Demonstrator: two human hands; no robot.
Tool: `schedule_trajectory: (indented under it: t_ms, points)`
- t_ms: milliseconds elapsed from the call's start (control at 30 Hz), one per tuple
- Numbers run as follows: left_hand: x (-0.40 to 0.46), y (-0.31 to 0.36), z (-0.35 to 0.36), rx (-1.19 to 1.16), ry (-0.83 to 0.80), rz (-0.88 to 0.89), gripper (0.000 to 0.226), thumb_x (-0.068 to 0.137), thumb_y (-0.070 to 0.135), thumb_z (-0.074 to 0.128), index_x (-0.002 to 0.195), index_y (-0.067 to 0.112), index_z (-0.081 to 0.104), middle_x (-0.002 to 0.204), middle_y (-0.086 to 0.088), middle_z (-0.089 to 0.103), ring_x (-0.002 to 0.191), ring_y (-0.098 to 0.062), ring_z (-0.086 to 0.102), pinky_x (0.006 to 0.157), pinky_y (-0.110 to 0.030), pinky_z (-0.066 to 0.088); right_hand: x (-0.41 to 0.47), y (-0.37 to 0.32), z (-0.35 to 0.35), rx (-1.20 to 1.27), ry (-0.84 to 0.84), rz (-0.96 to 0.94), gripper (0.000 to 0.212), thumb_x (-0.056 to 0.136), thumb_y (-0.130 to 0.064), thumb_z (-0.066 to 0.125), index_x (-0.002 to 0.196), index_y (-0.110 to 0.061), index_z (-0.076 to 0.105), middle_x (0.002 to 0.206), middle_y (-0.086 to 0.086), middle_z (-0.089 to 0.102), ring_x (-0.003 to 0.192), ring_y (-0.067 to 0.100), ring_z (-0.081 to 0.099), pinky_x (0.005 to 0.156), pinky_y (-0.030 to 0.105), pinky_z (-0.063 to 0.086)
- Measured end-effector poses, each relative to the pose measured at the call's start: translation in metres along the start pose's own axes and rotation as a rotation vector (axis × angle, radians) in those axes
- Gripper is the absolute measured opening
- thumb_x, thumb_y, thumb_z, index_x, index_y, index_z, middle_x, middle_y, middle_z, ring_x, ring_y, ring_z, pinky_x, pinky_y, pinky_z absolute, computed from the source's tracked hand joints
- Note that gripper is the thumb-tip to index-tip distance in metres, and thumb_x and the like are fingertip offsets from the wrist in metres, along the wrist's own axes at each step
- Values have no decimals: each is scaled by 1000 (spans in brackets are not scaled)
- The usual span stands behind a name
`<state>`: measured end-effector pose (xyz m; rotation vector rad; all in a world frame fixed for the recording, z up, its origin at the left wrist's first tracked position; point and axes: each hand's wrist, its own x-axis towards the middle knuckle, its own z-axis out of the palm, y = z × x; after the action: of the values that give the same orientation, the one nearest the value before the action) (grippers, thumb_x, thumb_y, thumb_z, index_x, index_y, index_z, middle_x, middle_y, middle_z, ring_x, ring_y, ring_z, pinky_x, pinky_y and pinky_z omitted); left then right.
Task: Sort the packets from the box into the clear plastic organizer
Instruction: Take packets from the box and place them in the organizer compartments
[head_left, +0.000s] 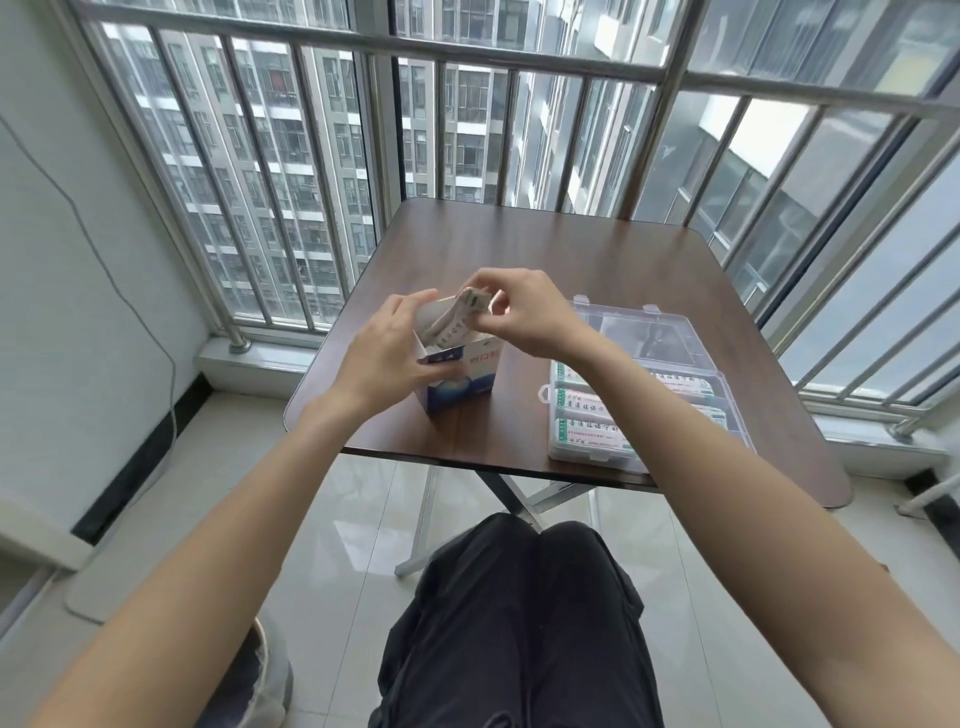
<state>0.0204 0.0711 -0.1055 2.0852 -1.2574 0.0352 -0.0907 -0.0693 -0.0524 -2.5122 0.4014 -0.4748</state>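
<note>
A small blue and white cardboard box (467, 376) stands open near the front left of the brown table (571, 249). My left hand (387, 358) grips its left side. My right hand (524, 312) pinches a bundle of white packets (460, 318) that stick up out of the box. To the right lies the clear plastic organizer (670, 332) with its lid folded back. Three rows of white and green packets (592, 428) fill its near compartments, partly hidden by my right forearm.
The table stands against a window with metal railing bars (467, 130). My legs in black trousers (519, 623) are below the table's front edge. A cable (171, 374) runs down the left wall. The table's metal legs (498, 493) cross underneath.
</note>
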Motion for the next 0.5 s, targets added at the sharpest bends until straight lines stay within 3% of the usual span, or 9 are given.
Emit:
schedule_trajectory:
  t_ms: [100,200,300,400,467,500]
  points:
    - [4,-4,-4,-3,-14,-37,88,64,45,81,138,19,41,124,-6,51,108,-22,51,87,-30,39,3,3,-4,117,76,36,16,81,-11,66,96,-15,69,86,0,67,66,6,57,56,8,43]
    - [11,-13,-5,-19,-51,-89,88,64,46,81,137,23,40,123,-5,51,105,-22,51,86,-32,41,6,6,-6,327,166,95,12,84,-10,67,95,-15,67,88,5,69,73,14,63,58,13,48]
    - [18,-18,-11,57,-114,-89,98,59,61,75,141,26,34,135,-5,46,119,-25,45,98,-38,39,4,8,-9,474,261,136,12,85,-7,66,94,-15,65,82,-2,65,69,5,57,53,9,41]
    - [24,2,-26,128,57,52,100,64,76,60,143,21,33,147,-8,33,137,-24,25,113,-41,20,-5,10,-20,544,290,156,11,85,-6,66,95,-12,64,76,-6,61,65,4,54,51,13,41]
    - [27,27,-35,68,158,209,80,79,67,52,140,17,38,147,-5,35,139,-19,23,112,-34,17,-17,12,-28,556,235,147,12,85,-4,66,97,-7,65,75,-4,61,62,4,52,51,16,42]
    - [29,40,-36,12,133,253,72,84,59,50,140,16,39,147,-3,37,138,-14,25,111,-30,17,-24,15,-31,566,192,135,13,85,-3,65,98,-5,65,75,-3,61,60,3,51,51,17,42]
